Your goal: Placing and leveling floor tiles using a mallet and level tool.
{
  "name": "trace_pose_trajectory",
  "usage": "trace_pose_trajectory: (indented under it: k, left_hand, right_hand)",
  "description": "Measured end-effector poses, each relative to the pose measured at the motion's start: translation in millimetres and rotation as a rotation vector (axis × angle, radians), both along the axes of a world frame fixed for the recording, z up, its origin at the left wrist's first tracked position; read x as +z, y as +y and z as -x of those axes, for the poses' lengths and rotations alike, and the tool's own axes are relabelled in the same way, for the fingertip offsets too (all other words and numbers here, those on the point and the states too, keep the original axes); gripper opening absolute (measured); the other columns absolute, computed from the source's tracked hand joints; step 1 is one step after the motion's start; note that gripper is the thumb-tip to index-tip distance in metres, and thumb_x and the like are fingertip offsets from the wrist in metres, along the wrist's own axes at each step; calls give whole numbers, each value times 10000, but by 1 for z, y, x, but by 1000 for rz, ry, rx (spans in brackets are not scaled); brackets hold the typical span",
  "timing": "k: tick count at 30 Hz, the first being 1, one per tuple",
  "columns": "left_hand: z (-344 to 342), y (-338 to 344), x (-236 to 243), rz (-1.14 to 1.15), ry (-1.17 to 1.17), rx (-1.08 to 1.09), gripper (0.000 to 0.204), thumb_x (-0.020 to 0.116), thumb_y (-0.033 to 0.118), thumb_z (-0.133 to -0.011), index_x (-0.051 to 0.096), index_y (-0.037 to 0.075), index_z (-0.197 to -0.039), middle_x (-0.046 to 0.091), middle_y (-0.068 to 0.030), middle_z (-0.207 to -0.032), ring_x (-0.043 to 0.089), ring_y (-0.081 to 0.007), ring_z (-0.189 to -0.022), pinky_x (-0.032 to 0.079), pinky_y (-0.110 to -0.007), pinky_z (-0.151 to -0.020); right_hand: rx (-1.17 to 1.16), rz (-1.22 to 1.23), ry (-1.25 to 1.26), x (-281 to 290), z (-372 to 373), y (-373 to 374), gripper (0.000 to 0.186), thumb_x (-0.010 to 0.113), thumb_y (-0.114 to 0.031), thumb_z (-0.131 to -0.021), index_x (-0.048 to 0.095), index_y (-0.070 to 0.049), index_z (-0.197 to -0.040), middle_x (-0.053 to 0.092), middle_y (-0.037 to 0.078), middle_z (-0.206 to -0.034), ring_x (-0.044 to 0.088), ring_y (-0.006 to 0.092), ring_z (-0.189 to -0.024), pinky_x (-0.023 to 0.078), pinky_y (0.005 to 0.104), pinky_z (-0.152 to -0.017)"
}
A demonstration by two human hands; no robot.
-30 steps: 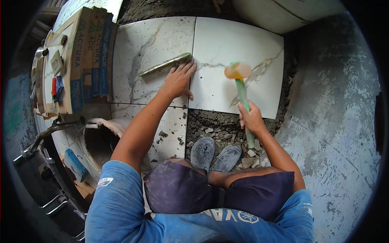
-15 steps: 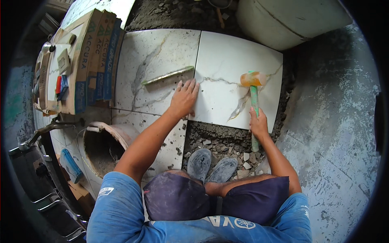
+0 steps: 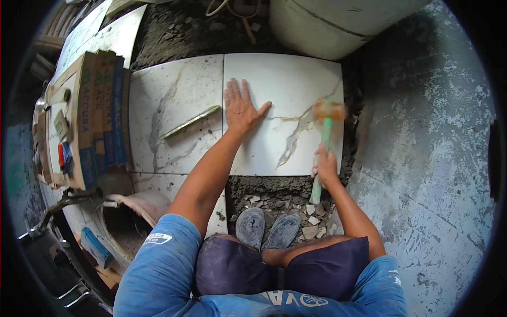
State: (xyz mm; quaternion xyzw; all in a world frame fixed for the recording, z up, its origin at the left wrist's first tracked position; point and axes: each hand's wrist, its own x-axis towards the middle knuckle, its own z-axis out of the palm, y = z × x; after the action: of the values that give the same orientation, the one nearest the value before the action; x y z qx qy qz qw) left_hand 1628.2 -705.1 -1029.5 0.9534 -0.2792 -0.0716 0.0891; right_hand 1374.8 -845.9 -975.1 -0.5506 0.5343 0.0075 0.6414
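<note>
Tapping down the tile [image 3: 290, 113] looks like the step; next move calls for even blows, edges flush. It sits right of a second tile [image 3: 200, 79], mortar [image 3: 264, 185] along its near edge. Left hand [image 3: 243, 113] flat on it, fingers slightly spread, gripping nothing. Right hand [image 3: 327, 166] wrapped round mallet [image 3: 327, 127]; contact unclear. Count: one mallet, one bucket [image 3: 145, 203], two sandals [image 3: 250, 227].

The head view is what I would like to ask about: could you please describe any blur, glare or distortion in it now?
Head view: the mallet's orange head is smeared by motion blur, the left hand fairly crisp; head view: fisheye bending bows the far edge of the marble-patterned tile, and the corners go black; head view: pale tiles at upper left look glaringly bright.
</note>
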Motion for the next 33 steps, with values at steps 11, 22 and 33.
trace_pose_trajectory:
  k: [11, 22, 33]
  left_hand:
    - [-7, -9, 9, 82, 75, 200, 1238, 556, 807, -720, 120, -20, -1531, 53, -341, -1559, 12, -443, -1473, 19, -495, -1194]
    - [-6, 6, 17, 214, 186, 211, 1160, 598, 712, -757, 128, -13, -1531, 47, -325, -1567, -14, -421, -1479, -4, -486, -1198]
    - [79, 198, -9, 201, -205, 655, 569, 682, 291, -799, 528, -17, -1253, 474, -245, -1362, 402, -415, -1303, 256, -535, -1125]
  right_hand:
    - [-35, 90, 33, -10, 18, 0, 419, 464, -463, -1007, 476, -50, -942, 443, 23, -575, 433, 118, -392, 397, 278, -352]
    - [268, 389, 135, 16, -25, -42, 387, 491, -421, -1003, 516, -35, -977, 498, 66, -614, 504, 171, -448, 414, 319, -410]
    - [799, 1072, 361, 13, -89, -66, 424, 597, -390, -936, 549, 10, -1069, 622, 265, -924, 585, 464, -887, 449, 508, -778]
